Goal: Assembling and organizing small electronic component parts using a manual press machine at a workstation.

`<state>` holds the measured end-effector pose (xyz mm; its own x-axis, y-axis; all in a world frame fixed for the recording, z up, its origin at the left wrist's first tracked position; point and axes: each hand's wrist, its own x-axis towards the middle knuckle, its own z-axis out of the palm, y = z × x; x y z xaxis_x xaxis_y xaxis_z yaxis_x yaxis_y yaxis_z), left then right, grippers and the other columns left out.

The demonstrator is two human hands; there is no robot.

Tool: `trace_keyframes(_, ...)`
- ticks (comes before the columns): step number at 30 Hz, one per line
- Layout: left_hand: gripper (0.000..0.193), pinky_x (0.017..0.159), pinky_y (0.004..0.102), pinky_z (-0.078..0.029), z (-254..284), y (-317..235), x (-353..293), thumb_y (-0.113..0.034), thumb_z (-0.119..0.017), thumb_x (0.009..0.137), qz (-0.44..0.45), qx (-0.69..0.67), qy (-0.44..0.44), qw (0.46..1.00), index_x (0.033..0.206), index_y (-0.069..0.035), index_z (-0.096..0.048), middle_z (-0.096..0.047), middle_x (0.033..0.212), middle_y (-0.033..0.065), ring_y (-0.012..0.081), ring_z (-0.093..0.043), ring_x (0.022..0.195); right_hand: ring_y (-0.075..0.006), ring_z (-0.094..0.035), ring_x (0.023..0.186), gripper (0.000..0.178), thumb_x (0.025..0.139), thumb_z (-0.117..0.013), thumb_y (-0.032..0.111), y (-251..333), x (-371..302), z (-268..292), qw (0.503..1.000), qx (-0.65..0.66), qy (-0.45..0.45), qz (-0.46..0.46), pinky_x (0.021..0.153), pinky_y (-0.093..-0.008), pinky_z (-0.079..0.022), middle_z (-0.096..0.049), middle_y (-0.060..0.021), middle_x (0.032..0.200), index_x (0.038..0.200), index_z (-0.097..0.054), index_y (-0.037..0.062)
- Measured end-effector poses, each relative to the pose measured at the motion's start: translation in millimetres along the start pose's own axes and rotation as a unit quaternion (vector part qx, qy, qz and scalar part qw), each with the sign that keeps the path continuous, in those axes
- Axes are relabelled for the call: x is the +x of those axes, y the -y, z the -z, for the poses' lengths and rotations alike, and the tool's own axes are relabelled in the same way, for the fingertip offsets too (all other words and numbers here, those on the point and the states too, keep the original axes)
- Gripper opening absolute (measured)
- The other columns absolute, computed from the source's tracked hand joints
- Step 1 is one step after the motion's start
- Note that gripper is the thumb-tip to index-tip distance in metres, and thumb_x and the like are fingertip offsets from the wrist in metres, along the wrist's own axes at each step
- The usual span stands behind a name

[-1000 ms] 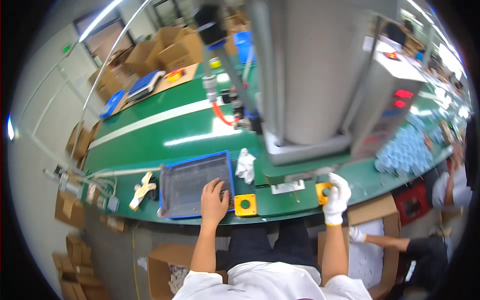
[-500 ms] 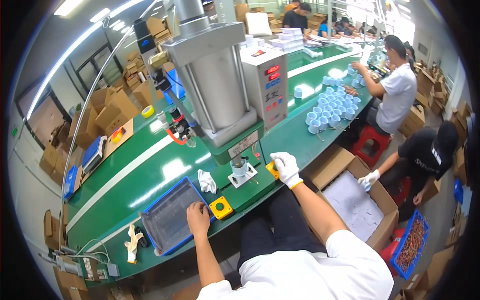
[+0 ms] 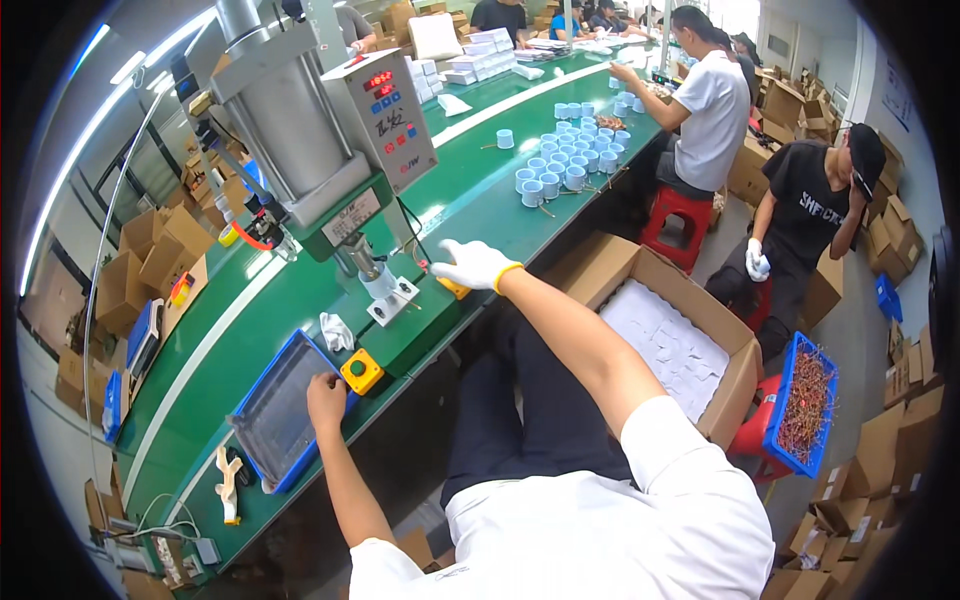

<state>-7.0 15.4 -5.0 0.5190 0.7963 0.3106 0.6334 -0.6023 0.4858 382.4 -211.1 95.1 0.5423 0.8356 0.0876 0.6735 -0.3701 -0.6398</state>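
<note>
My bare left hand point(image 3: 327, 400) rests at the right rim of a blue tray point(image 3: 262, 405), fingers loosely bent, with nothing visible in it. Close beside it is a yellow box with a green push button point(image 3: 361, 371). My right hand point(image 3: 475, 266), in a white glove, is held above a second yellow button box point(image 3: 453, 288), partly covering it; its thumb and fingers are apart and it holds nothing. Between my hands, a pale blue cup point(image 3: 380, 284) sits on a metal plate point(image 3: 394, 303) beneath the ram of a press point(image 3: 290, 125).
A crumpled white cloth point(image 3: 337, 332) and an empty glove point(image 3: 229, 485) lie near the tray. Several pale blue cups point(image 3: 550, 185) stand farther along the green bench. On my right is a carton point(image 3: 745, 385) of white pieces. Two co-workers point(image 3: 712, 120) sit beyond; one wears a glove point(image 3: 757, 262).
The whole view has swung, so the bench and press appear farther left. My right hand has opened out from a bent grip near the button box. The co-worker in black has raised one hand.
</note>
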Motion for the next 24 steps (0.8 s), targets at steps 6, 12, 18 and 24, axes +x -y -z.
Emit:
trace_keyframes(6, 0.021, 0.097, 0.0508, -0.056, 17.9, 1.6, -7.8, -0.015, -0.076, 0.09, -0.025, 0.004, 0.086, 0.996, 0.104, -0.001, -0.084, -0.073, 0.109, 0.0227, 0.0431, -0.068, 0.106, -0.0513, -0.059, 0.141, 0.125, 0.071, -0.092, 0.058, 71.3, 10.4, -7.5, 0.987, 0.095, 0.05, 0.115, 0.12, -0.0493, -0.048, -0.06, -0.0322, 0.154, 0.165, -0.036, -0.0027)
trace_keyframes(12, 0.022, 0.106, 0.0493, -0.051, 18.9, 0.7, -20.5, -0.018, -0.078, 0.092, -0.017, -0.013, 0.049, 0.999, 0.104, -0.001, -0.082, -0.071, 0.12, 0.0199, 0.0403, -0.062, 0.119, -0.0479, -0.056, 0.139, 0.112, 0.071, -0.097, 0.043, 95.7, -1.7, -37.9, 0.959, 0.095, -0.203, 0.175, 0.119, -0.0518, -0.047, -0.058, -0.0272, 0.149, 0.158, -0.043, -0.0044)
trace_keyframes(18, 0.018, 0.105, 0.0487, -0.051, 22.9, -16.0, -20.6, -0.014, -0.076, 0.094, 0.001, 0.013, 0.041, 0.999, 0.103, 0.002, -0.078, -0.07, 0.122, 0.018, 0.0391, -0.062, 0.119, -0.0437, -0.069, 0.115, 0.073, 0.073, -0.096, 0.028, 94.3, 2.9, -97.8, 0.936, 0.183, -0.26, 0.152, 0.1, -0.0502, -0.057, -0.07, -0.0226, 0.123, 0.135, -0.066, 0.0033)
trace_keyframes(24, 0.015, 0.104, 0.0472, -0.051, 20.1, -26.4, -14.7, -0.009, -0.074, 0.094, -0.009, -0.018, 0.052, 0.998, 0.103, 0.003, -0.076, -0.07, 0.121, 0.017, 0.0385, -0.062, 0.117, -0.0413, -0.072, 0.104, 0.066, 0.063, -0.097, 0.016, 84.8, 14.9, -76.5, 0.844, 0.223, -0.428, 0.233, 0.094, -0.0493, -0.058, -0.074, -0.017, 0.117, 0.122, -0.069, 0.0061)
